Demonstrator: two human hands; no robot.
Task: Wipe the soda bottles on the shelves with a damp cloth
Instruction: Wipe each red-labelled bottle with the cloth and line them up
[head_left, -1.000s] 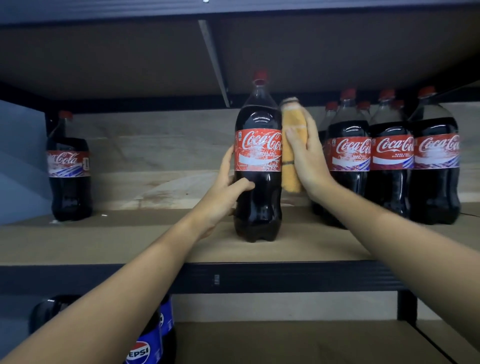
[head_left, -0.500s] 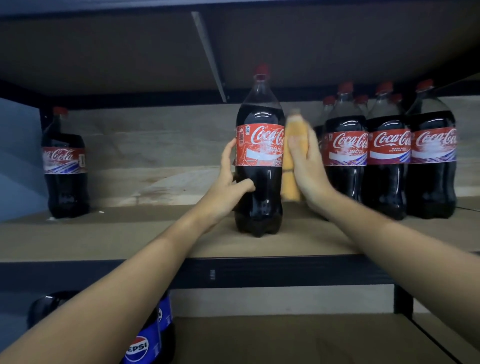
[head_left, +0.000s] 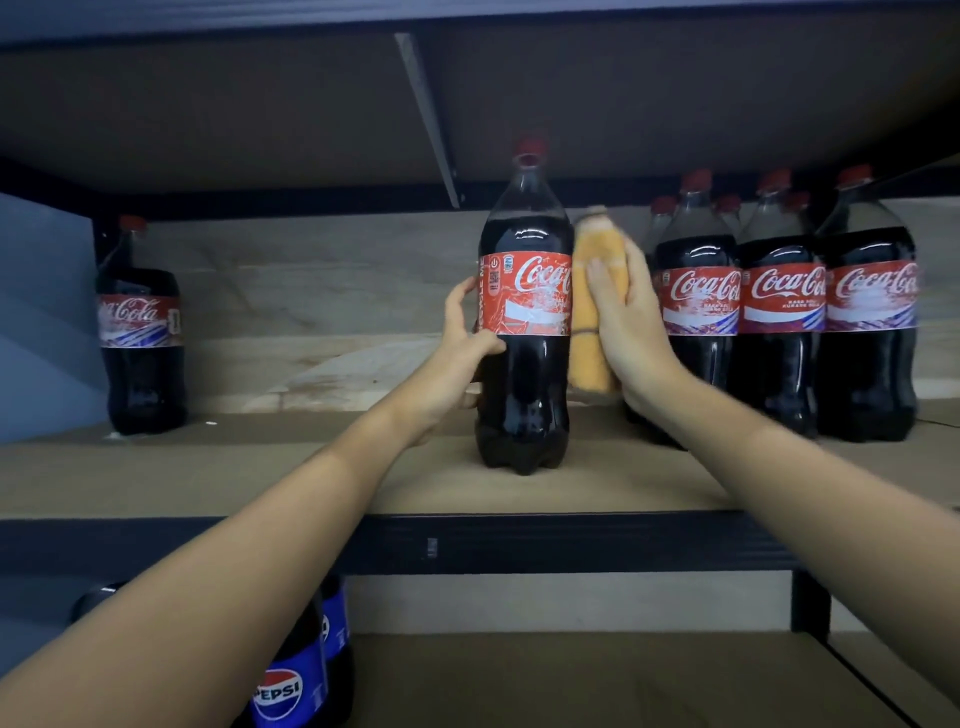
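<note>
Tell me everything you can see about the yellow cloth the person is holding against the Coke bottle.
The yellow cloth looks soft and nubby, folded into a tall upright pad, with a darker band across its lower half. It is slightly blurred. The right hand presses it flat against the right side of the front Coca-Cola bottle, at label height, above the wooden shelf. The left hand grips the bottle's other side.

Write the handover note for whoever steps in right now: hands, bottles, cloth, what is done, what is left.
Left hand grips the middle cola bottle at label height, steadying it upright on the shelf.
Right hand presses the yellow cloth against that bottle's right side.
Done: cannot tell which bottles are already clean.
Left: finish this one, then check the row on the right and the lone bottle far left.
</note>
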